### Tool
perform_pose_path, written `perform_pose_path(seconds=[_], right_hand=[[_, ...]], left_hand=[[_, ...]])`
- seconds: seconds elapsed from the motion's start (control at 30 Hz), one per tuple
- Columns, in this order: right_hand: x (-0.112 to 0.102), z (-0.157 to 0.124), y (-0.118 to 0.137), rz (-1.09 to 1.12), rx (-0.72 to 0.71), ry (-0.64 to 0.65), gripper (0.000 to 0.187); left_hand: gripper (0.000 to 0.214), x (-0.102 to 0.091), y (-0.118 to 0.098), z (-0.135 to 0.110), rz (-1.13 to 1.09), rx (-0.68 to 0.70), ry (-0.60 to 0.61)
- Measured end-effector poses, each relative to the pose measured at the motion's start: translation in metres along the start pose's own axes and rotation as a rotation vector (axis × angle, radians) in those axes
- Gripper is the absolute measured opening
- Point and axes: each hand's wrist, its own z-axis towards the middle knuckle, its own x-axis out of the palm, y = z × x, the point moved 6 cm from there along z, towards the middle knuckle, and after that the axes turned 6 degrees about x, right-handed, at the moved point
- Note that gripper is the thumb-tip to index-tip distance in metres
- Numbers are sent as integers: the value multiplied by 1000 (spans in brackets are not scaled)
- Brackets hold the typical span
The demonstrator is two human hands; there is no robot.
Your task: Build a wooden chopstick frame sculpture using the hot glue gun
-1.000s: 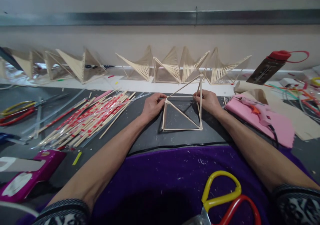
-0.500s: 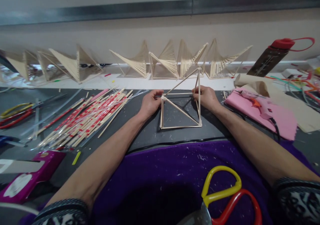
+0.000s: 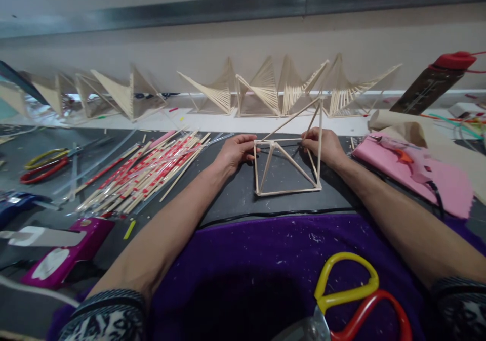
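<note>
A frame of thin wooden sticks point(image 3: 288, 191) stands on the dark mat point(image 3: 235, 199) in front of me: a square base with slanted sticks rising to a raised corner. My left hand point(image 3: 236, 153) pinches the frame's far left corner with closed fingers. My right hand point(image 3: 325, 146) grips the far right corner, beside the upright stick. Both forearms reach forward over a purple cloth point(image 3: 266, 265).
Left of the frame lies a heap of wrapped chopsticks point(image 3: 146, 171). Several finished stick models point(image 3: 266, 90) line the wall. A glue gun point(image 3: 402, 158) rests on a pink pad point(image 3: 417, 179) at right. Yellow and red scissors point(image 3: 349, 295) lie near me; a magenta object point(image 3: 64, 257) sits at left.
The frame's near left upright now leans inward and the structure looks slightly tilted. Both hands keep their hold on the far corners; the view has shifted a little.
</note>
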Motion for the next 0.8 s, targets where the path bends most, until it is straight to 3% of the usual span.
perform_pose_path(seconds=[0.27,0.47,0.63,0.8], right_hand=[[3,11,-17,2,-2,4,14],[2,6,-8,8,2,8,16],[-3,4,1,-23,-22,4,13],[-5,8,-1,115,2,53,13]], left_hand=[[8,3,1,-5,-75,-93,62],[15,2,-3,-9,14,-73,34],[10,2,-3,-11,152,-116,82],[8,2,-4,-13,120,-176,122]])
